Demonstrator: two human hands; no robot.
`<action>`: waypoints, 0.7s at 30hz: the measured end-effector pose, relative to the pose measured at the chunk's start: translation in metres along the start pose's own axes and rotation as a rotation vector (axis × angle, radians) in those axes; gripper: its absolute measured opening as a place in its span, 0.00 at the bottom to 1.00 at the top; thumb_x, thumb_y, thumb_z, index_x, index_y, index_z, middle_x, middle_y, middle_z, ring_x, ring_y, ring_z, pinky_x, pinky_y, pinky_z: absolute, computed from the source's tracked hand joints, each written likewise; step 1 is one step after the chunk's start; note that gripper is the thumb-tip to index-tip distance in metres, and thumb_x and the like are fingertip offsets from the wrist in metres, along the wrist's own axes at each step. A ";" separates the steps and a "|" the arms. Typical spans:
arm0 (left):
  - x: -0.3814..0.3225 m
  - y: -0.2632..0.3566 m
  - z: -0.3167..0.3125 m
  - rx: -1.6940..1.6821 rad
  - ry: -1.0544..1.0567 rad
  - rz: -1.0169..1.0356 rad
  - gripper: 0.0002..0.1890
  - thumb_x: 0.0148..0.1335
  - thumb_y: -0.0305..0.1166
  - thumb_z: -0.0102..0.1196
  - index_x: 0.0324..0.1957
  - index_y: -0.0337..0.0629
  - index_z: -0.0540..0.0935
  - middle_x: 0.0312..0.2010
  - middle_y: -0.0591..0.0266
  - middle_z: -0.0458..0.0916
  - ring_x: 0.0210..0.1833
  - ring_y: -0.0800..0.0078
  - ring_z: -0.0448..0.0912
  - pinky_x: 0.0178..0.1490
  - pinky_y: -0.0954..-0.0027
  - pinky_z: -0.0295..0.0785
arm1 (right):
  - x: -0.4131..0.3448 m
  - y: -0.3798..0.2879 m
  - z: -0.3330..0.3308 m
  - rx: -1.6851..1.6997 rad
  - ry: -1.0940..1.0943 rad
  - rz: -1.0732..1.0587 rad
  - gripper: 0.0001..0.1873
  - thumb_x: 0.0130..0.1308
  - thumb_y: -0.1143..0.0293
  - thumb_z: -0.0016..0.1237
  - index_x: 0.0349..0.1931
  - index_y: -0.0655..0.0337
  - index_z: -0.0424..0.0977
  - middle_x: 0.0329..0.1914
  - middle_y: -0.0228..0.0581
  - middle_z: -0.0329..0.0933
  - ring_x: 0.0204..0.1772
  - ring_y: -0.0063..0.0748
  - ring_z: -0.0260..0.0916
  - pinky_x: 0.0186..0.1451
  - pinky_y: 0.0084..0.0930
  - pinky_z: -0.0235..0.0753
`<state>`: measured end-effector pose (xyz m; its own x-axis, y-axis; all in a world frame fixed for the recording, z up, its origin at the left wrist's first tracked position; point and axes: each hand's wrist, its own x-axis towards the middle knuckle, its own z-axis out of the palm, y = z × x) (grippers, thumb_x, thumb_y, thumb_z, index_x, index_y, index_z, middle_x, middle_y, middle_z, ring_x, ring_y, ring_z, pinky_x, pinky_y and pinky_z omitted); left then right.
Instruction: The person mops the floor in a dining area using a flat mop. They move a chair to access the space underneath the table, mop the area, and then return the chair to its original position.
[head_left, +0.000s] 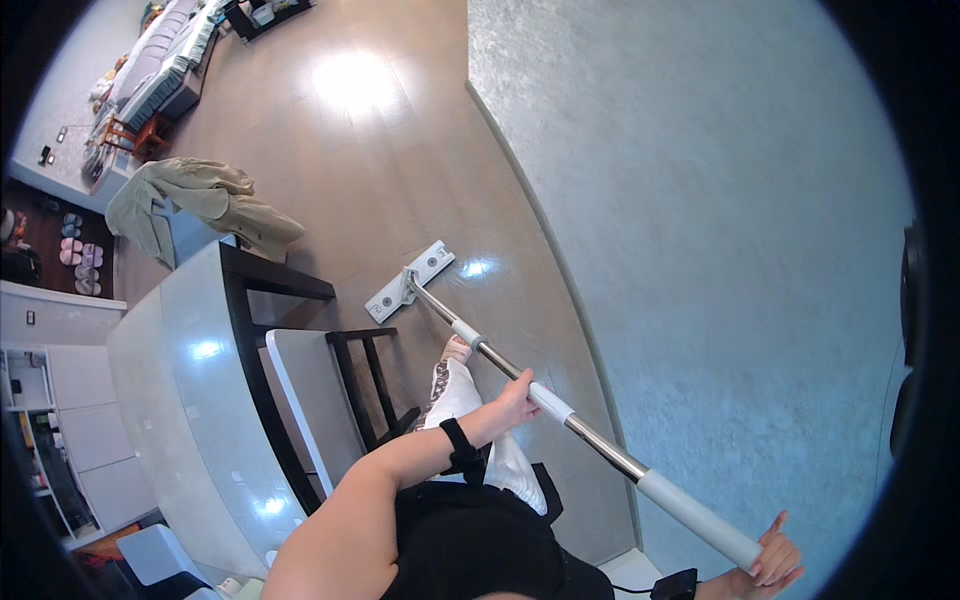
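A flat mop runs diagonally across the view, its white rectangular head (391, 295) resting on the wood-look floor. My left hand (519, 399) grips the metal-and-white pole (551, 403) around its middle. At the top end of the pole, my right hand (778, 561) closes around the tip of the pale grip (697, 517), with one finger sticking out. My foot in a light slipper (456, 350) stands just behind the mop head. The cloth side of the head is hidden beneath it.
A glossy dining table (187, 405) with dark legs and a tucked-in chair (319, 405) stand close on my left. A khaki jacket (217, 199) hangs over another chair. A grey wall (697, 262) borders my right. A sofa (161, 67) is farther off.
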<state>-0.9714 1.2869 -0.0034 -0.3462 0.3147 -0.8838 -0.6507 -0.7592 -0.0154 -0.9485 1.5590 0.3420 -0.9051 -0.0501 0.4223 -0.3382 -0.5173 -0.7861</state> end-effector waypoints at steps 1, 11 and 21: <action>-0.001 0.003 -0.001 -0.017 0.016 -0.011 0.16 0.59 0.48 0.35 0.34 0.47 0.66 0.32 0.62 0.74 0.37 0.68 0.72 0.40 0.66 0.61 | 0.002 0.005 0.008 0.042 0.020 -0.068 0.17 0.58 0.58 0.30 0.11 0.49 0.52 0.07 0.24 0.44 0.14 0.21 0.47 0.50 0.51 0.53; 0.046 0.147 -0.042 0.136 0.241 0.334 0.13 0.54 0.38 0.42 0.38 0.40 0.62 0.27 0.56 0.71 0.29 0.64 0.73 0.33 0.59 0.69 | 0.047 0.120 0.087 -0.013 0.339 -0.047 0.18 0.61 0.64 0.26 0.11 0.51 0.49 0.05 0.25 0.44 0.12 0.20 0.43 0.55 0.34 0.52; 0.041 0.401 -0.115 0.249 0.288 0.496 0.15 0.52 0.40 0.41 0.32 0.37 0.67 0.21 0.57 0.70 0.22 0.64 0.70 0.27 0.65 0.65 | 0.119 0.292 0.200 -0.162 0.202 0.202 0.17 0.62 0.66 0.21 0.13 0.53 0.51 0.08 0.27 0.49 0.16 0.23 0.52 0.56 0.37 0.54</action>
<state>-1.1695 0.9299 -0.0997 -0.4740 -0.2332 -0.8491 -0.6094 -0.6091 0.5076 -1.1031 1.2313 0.2527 -0.9854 0.0409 0.1654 -0.1687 -0.3711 -0.9131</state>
